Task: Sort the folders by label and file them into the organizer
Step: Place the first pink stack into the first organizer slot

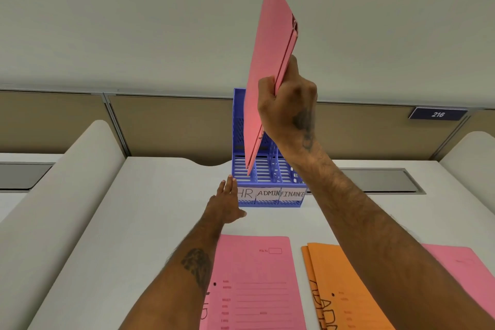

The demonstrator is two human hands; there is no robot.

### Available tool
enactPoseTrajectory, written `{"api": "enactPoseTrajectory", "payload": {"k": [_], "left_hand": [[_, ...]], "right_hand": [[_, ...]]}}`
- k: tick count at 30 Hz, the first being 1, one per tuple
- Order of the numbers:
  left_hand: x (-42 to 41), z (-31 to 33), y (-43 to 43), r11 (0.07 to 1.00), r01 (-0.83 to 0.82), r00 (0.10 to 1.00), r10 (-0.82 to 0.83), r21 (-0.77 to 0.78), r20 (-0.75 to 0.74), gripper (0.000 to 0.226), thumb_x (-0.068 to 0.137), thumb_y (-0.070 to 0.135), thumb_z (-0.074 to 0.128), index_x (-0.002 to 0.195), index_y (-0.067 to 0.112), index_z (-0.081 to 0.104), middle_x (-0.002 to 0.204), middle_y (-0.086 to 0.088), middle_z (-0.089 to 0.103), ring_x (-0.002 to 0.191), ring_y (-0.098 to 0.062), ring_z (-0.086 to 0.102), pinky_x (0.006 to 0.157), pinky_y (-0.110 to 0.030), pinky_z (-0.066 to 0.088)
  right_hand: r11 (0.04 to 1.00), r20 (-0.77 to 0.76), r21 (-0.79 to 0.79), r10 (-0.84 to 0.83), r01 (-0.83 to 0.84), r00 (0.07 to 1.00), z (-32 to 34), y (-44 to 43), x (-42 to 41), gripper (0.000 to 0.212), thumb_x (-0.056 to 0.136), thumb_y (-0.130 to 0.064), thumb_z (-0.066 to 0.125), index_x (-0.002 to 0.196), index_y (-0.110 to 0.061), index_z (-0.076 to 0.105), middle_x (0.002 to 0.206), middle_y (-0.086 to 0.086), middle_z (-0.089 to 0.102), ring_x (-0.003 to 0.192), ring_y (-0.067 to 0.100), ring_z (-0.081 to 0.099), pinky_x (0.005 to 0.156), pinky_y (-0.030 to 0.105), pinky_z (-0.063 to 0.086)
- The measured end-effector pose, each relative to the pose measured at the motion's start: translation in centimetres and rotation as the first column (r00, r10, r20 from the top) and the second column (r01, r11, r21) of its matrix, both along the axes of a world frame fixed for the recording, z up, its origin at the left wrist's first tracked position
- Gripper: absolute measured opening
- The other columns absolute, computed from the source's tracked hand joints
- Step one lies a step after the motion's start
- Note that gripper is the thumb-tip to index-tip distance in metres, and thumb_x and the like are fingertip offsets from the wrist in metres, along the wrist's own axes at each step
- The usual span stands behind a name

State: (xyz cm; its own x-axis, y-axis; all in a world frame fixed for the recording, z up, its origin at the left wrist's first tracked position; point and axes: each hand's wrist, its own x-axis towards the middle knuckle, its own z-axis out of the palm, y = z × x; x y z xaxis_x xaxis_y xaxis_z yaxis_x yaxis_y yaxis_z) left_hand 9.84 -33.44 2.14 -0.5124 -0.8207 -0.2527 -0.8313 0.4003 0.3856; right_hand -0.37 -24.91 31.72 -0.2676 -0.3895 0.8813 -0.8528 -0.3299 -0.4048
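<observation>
Pink folder [270, 61] is clamped upright in the closed right hand [288, 110], its lower corner dipping into the HR compartment at the left of the blue organizer [270, 179] by the surface's [160, 209] far edge. Left hand [227, 202] lies open, fingers flat against the organizer's left front corner. Along the near edge lie a pink HR folder [254, 284], orange folders [345, 289] and another pink one [460, 268].

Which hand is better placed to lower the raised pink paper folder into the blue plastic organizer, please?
Right: the right hand already grips the pink folder, its corner over the HR slot of the blue organizer. The left hand rests open beside it.
</observation>
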Motion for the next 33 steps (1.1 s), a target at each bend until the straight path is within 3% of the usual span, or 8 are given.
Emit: {"api": "enactPoseTrajectory", "payload": {"k": [6,15,22,26,33], "left_hand": [[-0.1,0.8,0.3,1.0,-0.002,1.0,0.002,0.025,0.004,0.112,0.084,0.039,0.074,0.156,0.015,-0.008,0.165,-0.006,-0.009,0.152,-0.032,-0.002,0.118,-0.056,0.026],[0.0,0.4,0.7,1.0,-0.012,1.0,0.012,0.027,-0.001,0.114,0.086,0.041,0.071,0.155,0.014,-0.014,0.164,-0.005,-0.016,0.152,-0.03,-0.008,0.119,-0.052,0.027],[0.1,0.0,0.9,1.0,-0.011,1.0,0.012,0.016,-0.017,0.112,0.087,0.043,0.069,0.155,0.013,-0.015,0.165,-0.004,-0.014,0.152,-0.028,-0.005,0.119,-0.05,0.028],[0.3,-0.5,0.8,1.0,-0.011,0.999,0.011,-0.005,-0.042,0.112,0.086,0.043,0.07,0.155,0.015,-0.014,0.165,-0.001,-0.011,0.153,-0.025,0.0,0.118,-0.048,0.03],[0.6,-0.3,1.1,1.0,-0.005,0.999,0.004,-0.021,-0.049,0.108,0.087,0.041,0.069,0.156,0.016,-0.01,0.165,0.0,-0.007,0.152,-0.023,0.006,0.117,-0.047,0.033]], "right_hand": [[1.0,-0.003,0.013,0.015,-0.015,1.0,-0.3,0.2,0.2,0.034,0.09,-0.01,0.047,0.12,0.003,0.056,0.081,0.009,0.068,0.051,0.019,0.056,0.051,0.036,0.055],[0.967,0.008,0.249,-0.051,0.047,0.999,-4.6,-4.2,-0.2,0.041,0.093,-0.017,0.041,0.129,0.0,0.05,0.077,0.012,0.066,0.056,0.027,0.058,0.05,0.045,0.054],[0.935,0.015,0.355,-0.012,0.006,1.0,-8.7,-7.9,0.2,0.047,0.098,-0.017,0.043,0.143,-0.002,0.038,0.095,0.019,0.067,0.065,0.029,0.065,0.058,0.047,0.059],[0.936,0.031,0.353,-0.013,0.002,0.999,-9.9,-9.6,0.7,0.05,0.097,-0.024,0.038,0.142,-0.004,0.039,0.094,0.018,0.067,0.066,0.032,0.066,0.059,0.049,0.059],[0.93,0.035,0.366,0.011,-0.023,0.999,-10.6,-10.6,1.0,0.047,0.1,-0.018,0.042,0.144,-0.002,0.037,0.11,0.022,0.067,0.078,0.035,0.069,0.069,0.051,0.06]]}}
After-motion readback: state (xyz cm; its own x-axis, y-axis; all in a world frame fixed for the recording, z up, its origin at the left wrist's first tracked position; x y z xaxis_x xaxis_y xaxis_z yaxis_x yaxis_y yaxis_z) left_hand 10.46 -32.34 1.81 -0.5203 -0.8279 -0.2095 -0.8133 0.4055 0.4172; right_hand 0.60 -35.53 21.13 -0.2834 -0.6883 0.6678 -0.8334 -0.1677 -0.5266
